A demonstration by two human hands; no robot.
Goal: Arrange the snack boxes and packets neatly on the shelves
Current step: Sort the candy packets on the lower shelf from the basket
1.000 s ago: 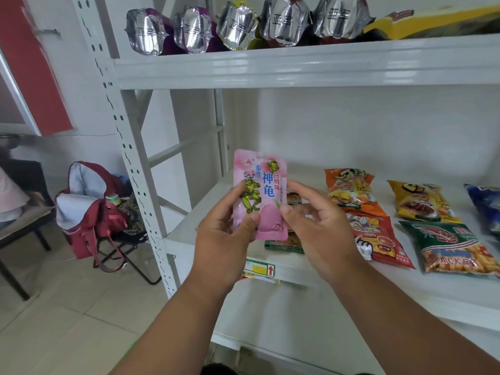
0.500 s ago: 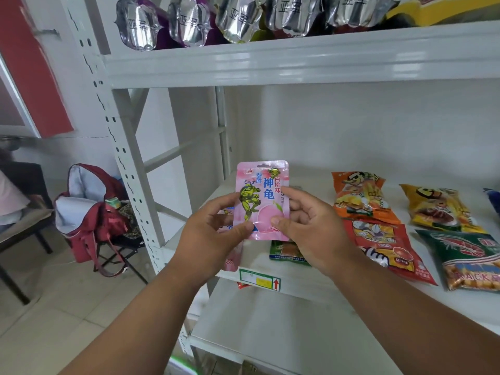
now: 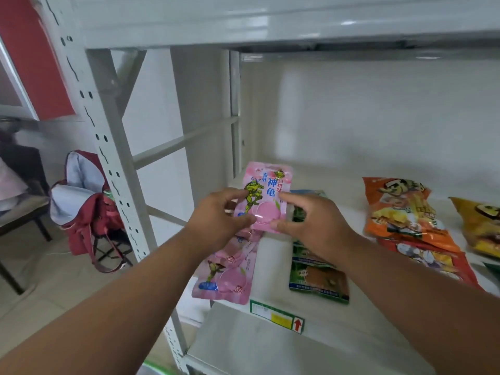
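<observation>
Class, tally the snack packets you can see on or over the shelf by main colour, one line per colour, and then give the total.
Pink packets: 2, one held, one lying on the shelf
Green packets: 2, one at the front, one mostly hidden behind the right hand
Orange packets: 1
Red packets: 1
Yellow packets: 1
Total: 7

Held above shelf (image 3: 273,255) left end: packet (image 3: 266,197), between left hand (image 3: 219,220) and right hand (image 3: 311,226); bags (image 3: 400,209) further right.
</observation>
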